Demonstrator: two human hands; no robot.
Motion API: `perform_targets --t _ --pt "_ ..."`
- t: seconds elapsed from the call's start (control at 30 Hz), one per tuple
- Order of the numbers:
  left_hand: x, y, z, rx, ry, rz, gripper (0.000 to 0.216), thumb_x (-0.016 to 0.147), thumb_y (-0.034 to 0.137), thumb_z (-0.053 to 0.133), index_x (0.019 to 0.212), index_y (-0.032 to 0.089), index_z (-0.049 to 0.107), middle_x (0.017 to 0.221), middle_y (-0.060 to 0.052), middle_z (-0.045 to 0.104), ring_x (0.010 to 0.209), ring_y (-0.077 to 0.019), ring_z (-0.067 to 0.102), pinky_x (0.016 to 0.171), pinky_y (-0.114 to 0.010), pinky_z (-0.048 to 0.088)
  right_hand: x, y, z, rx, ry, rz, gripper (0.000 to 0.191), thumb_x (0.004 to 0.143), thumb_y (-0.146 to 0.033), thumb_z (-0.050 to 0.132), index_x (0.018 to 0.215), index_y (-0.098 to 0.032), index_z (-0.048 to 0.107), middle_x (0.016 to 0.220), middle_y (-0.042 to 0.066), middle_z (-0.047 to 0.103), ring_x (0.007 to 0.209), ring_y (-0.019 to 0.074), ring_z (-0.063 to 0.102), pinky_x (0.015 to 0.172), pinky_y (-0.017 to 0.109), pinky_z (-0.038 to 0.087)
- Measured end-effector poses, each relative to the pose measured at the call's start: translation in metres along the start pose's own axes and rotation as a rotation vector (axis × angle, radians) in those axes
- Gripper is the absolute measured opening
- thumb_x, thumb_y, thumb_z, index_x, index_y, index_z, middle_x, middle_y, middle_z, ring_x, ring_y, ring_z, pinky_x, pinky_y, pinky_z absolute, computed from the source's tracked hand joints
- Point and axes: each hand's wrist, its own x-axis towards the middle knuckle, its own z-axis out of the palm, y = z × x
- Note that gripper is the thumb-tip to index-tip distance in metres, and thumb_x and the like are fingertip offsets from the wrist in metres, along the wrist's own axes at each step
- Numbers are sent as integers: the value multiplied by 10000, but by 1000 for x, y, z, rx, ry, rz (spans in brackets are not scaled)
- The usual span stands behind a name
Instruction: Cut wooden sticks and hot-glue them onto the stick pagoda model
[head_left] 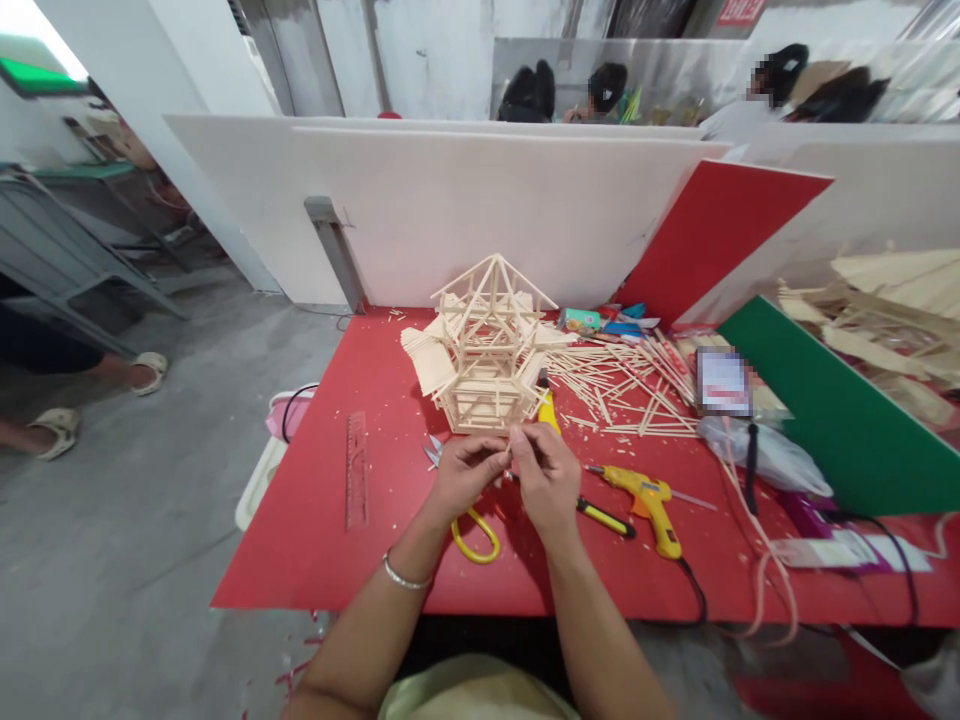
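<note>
A small house model (484, 345) built of pale wooden sticks stands on the red table top (322, 520). Just in front of its base, my left hand (466, 470) and my right hand (546, 472) meet, fingers pinched together on a short thin stick (511, 452). A silver bracelet circles my left wrist. Yellow-handled scissors (471, 530) lie under my left hand. A yellow glue gun (649, 500) rests to the right of my right hand.
Loose sticks (622, 385) are scattered right of the model. A ruler (356, 470) lies at the left. A plastic bag (757, 450), cables, a green board (840, 420) and a red board (712, 235) crowd the right. White partitions stand behind; people sit beyond and at left.
</note>
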Motion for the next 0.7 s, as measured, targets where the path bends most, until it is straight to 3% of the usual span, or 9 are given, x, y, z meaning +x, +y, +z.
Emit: perform_targets --t 0.27,0.5,0.6,0.7 --pt "2 -6 2 83 -33 14 294 761 421 831 771 139 747 692 -44 689 618 -137 605 594 -252 501 -4 6 -4 35 31 -4 188 963 -314 606 1033 -231 760 930 33 717 868 153 674 798 293 539" --pt "1 -18 -4 85 -24 -25 285 768 414 829 799 146 736 622 -1 644 484 -87 517 509 -221 438 -1 15 -16 7 -12 13 219 931 -359 652 1091 -252 759 935 32 716 844 155 667 766 292 539" --pt "1 -24 -7 74 -7 -13 276 765 409 833 811 151 747 620 2 645 473 -81 503 494 -215 426 -3 16 -22 -43 -57 16 325 895 -369 696 1196 -247 717 926 24 690 754 137 621 708 279 525" --pt "0 -29 -7 50 -11 -11 267 770 402 831 817 153 748 631 0 653 485 -82 514 502 -214 429 -8 17 -23 -57 -81 30 280 902 -359 686 1142 -222 733 865 13 658 660 113 562 628 257 488"
